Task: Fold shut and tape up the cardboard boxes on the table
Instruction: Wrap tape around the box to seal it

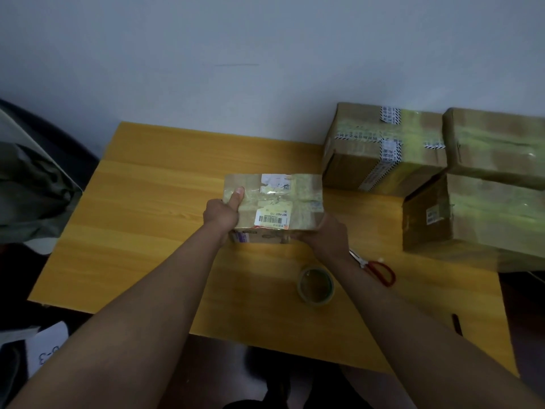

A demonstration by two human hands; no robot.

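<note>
The left hand point(221, 212) has its grip clamped on the left end of a small taped cardboard box point(274, 206), thumb pressed flat on the top face and the other fingers hidden round the side. The right hand point(326, 234) grips the box's near right corner, its fingers wrapped under and against the near face, so the box sits between the two hands, a little beyond both wrists. The box is closed, its top covered in glossy yellowish tape, with a barcode label point(272, 216) on the near half and a torn white label point(275, 182) on the far half. Whether its base rests on the yellow wooden bench point(153, 231) or is lifted just clear, the view does not settle. Nearer than the box, just beside the right forearm, a roll of clear tape point(316, 286) lies flat on the bench. To the right of the box's near corner, partly hidden by the right wrist, lie red-handled scissors point(379, 270). Beyond and right of the box stands a larger taped box point(380, 149) with printed white tape, close to the small box's far right corner. Further right, two more sealed boxes are stacked, the upper one point(498, 146) on the lower one point(472, 219). Left of the box, off the bench's edge, hangs dark green fabric point(32, 190).
</note>
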